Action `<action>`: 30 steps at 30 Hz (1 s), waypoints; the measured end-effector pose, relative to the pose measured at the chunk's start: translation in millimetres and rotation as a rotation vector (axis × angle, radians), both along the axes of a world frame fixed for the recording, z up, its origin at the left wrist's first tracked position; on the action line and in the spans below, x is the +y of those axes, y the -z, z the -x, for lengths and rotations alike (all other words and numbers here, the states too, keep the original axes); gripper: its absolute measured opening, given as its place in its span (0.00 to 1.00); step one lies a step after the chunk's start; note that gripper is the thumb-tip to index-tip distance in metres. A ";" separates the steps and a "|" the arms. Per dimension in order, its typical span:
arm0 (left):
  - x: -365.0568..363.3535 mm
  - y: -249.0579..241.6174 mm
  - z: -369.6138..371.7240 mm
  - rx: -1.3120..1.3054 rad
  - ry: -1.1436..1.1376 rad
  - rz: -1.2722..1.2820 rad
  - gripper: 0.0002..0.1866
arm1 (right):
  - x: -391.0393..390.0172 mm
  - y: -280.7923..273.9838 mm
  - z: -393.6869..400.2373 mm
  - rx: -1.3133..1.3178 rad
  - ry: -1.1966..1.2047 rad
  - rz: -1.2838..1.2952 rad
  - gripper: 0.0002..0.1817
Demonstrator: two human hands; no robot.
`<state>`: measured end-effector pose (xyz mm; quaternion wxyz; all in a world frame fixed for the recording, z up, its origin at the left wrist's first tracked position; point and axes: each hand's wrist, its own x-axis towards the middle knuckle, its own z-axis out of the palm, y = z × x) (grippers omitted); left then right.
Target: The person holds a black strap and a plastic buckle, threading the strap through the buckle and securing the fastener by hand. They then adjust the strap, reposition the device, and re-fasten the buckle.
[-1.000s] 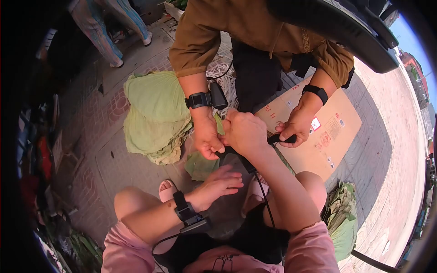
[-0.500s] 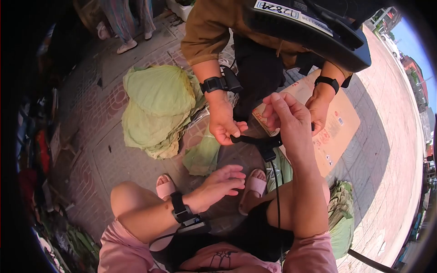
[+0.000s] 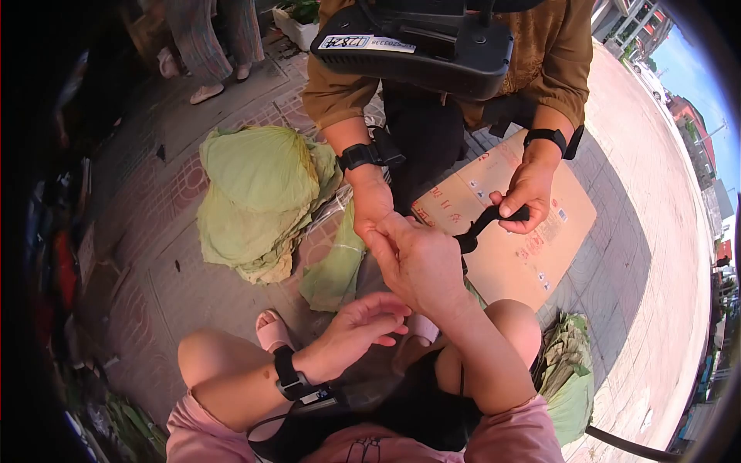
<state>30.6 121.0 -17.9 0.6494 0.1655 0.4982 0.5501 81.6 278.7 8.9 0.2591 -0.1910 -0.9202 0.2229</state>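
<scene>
Slanting up and rightward from beside the right hand (image 3: 428, 262), the black strap (image 3: 480, 225) is held by a co-worker's hand (image 3: 529, 190), over the cardboard (image 3: 502, 266) near its left edge. The right fingertips' grip cannot be told; farther away, the left hand (image 3: 347, 336) is seen empty, its fingers half curled.

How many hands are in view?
4: the wearer's left hand, lowest; the wearer's right hand, above it; the facing person's right hand, partly hidden; the facing person's left hand, holding a black strap.
</scene>
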 end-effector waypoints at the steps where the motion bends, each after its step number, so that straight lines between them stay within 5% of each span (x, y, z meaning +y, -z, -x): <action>1: -2.5 -8.8 -0.8 -0.007 0.003 -0.017 0.19 | 2.5 -2.6 -0.7 -0.012 -0.003 0.004 0.08; 13: -1.4 36.1 25.4 0.108 -0.127 -0.013 0.16 | 50.5 -17.7 12.0 -0.088 0.003 0.341 0.11; 25: 27.8 17.6 14.8 0.039 -0.101 -0.071 0.18 | 64.7 8.7 18.9 -0.142 0.119 0.038 0.11; 30: 25.0 10.2 15.4 0.055 -0.048 -0.043 0.17 | 82.7 27.1 16.7 -0.064 0.132 0.222 0.10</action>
